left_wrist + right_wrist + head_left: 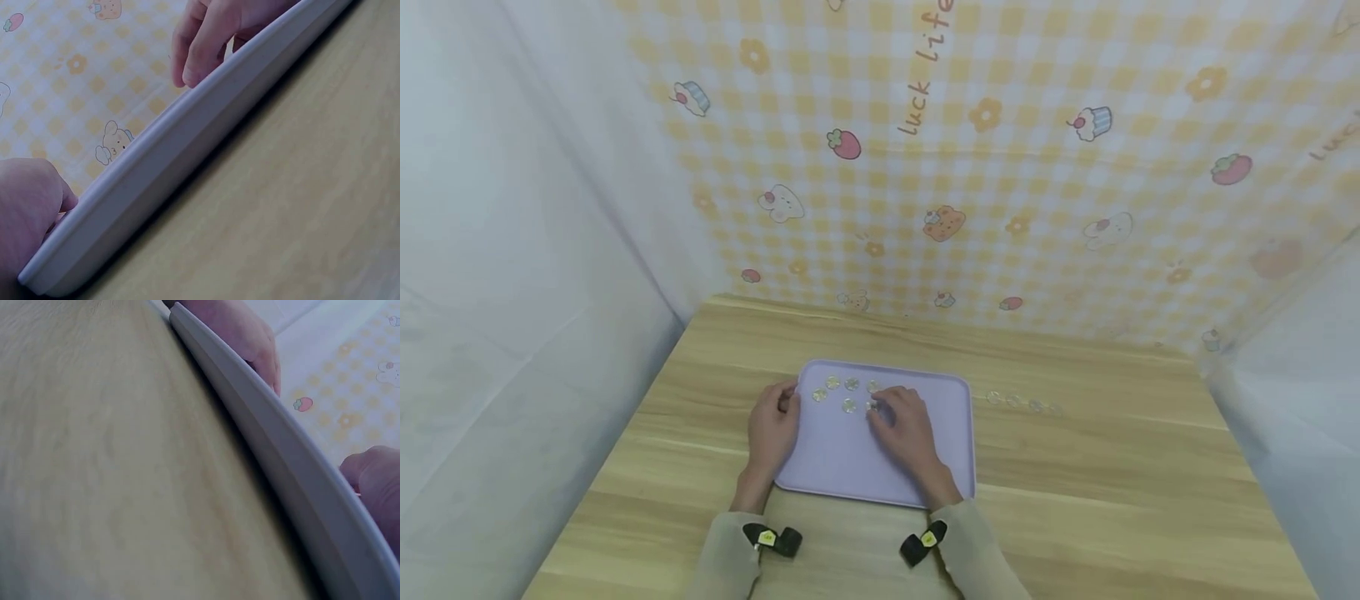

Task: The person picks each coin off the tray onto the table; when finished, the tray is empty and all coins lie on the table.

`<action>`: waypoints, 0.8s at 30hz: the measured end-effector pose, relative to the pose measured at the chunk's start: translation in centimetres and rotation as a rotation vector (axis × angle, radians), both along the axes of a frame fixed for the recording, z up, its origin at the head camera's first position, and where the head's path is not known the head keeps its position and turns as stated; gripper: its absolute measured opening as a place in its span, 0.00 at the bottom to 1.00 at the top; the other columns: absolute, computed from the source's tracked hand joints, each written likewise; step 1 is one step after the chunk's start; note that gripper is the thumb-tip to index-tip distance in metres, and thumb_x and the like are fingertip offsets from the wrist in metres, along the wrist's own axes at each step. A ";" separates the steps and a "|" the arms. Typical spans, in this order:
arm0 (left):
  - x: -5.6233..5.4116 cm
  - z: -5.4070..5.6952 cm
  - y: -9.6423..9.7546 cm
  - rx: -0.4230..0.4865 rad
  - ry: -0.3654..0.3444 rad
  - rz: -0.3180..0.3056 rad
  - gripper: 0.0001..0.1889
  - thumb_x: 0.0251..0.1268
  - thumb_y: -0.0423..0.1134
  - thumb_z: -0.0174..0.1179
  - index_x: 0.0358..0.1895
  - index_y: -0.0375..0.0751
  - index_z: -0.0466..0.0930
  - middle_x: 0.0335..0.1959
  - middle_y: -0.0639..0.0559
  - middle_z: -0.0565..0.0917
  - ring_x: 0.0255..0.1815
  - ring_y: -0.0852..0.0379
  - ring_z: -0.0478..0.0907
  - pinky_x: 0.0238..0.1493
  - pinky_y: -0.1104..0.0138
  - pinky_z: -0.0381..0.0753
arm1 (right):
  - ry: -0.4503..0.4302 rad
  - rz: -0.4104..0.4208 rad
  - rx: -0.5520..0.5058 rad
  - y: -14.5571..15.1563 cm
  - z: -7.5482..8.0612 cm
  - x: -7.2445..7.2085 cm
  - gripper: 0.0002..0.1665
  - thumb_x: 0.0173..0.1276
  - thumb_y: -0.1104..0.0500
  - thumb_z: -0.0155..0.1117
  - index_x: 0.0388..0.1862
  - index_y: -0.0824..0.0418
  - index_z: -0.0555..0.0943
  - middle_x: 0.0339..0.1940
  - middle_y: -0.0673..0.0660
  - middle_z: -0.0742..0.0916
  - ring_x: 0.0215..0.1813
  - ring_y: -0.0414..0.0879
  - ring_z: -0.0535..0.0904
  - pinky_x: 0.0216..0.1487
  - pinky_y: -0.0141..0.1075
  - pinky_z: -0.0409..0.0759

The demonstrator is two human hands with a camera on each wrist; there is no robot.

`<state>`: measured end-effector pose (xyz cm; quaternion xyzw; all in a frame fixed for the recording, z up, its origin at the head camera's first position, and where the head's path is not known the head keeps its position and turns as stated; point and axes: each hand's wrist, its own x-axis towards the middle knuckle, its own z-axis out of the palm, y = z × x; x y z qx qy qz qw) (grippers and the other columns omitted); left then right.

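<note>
A lilac tray (857,467) lies on the wooden table, with several small shiny round discs (848,406) spread over its far left part. My left hand (772,429) grips the tray's left rim, fingers curled at its upper left corner. Over the tray's middle, my right hand (906,429) pinches a small disc (872,406) between thumb and forefinger, close over the tray surface. Another disc (872,387) lies just beyond those fingertips. In both wrist views the tray's outer wall (150,156) hides the discs, and parts of both hands show above the rim.
A short row of similar discs (1014,401) lies on the table (1097,467) to the right of the tray. A yellow checked cloth (887,183) hangs behind the table. White sheets (550,250) hang at the sides.
</note>
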<state>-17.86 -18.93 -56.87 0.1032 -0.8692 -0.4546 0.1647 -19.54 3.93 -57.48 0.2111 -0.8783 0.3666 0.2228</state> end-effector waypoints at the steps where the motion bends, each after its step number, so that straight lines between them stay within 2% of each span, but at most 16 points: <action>1: 0.0 0.0 0.0 0.000 0.002 0.001 0.13 0.71 0.37 0.57 0.54 0.37 0.82 0.41 0.46 0.83 0.37 0.53 0.79 0.38 0.65 0.78 | -0.003 -0.006 0.015 0.0 -0.1 -0.1 0.14 0.57 0.58 0.74 0.42 0.58 0.87 0.40 0.52 0.88 0.43 0.49 0.81 0.47 0.43 0.77; 10: 0.0 0.0 0.1 0.001 0.006 -0.006 0.13 0.71 0.36 0.57 0.54 0.36 0.82 0.41 0.45 0.84 0.37 0.53 0.79 0.37 0.67 0.77 | -0.112 -0.051 0.056 0.0 -0.1 0.1 0.14 0.59 0.58 0.72 0.45 0.59 0.87 0.42 0.55 0.87 0.46 0.52 0.80 0.52 0.47 0.76; 17: 0.1 0.3 0.0 0.010 -0.007 -0.004 0.13 0.72 0.37 0.56 0.54 0.37 0.81 0.41 0.45 0.83 0.37 0.53 0.79 0.37 0.67 0.77 | -0.108 -0.088 0.137 -0.5 0.2 0.3 0.14 0.62 0.56 0.71 0.47 0.58 0.88 0.42 0.54 0.84 0.46 0.51 0.78 0.50 0.45 0.74; 24: 0.0 0.3 0.0 0.004 -0.018 -0.004 0.14 0.71 0.37 0.56 0.55 0.37 0.81 0.41 0.46 0.83 0.36 0.54 0.77 0.36 0.68 0.76 | -0.140 -0.114 0.130 -0.8 0.3 0.4 0.15 0.61 0.57 0.71 0.46 0.59 0.87 0.40 0.53 0.83 0.45 0.49 0.77 0.48 0.43 0.73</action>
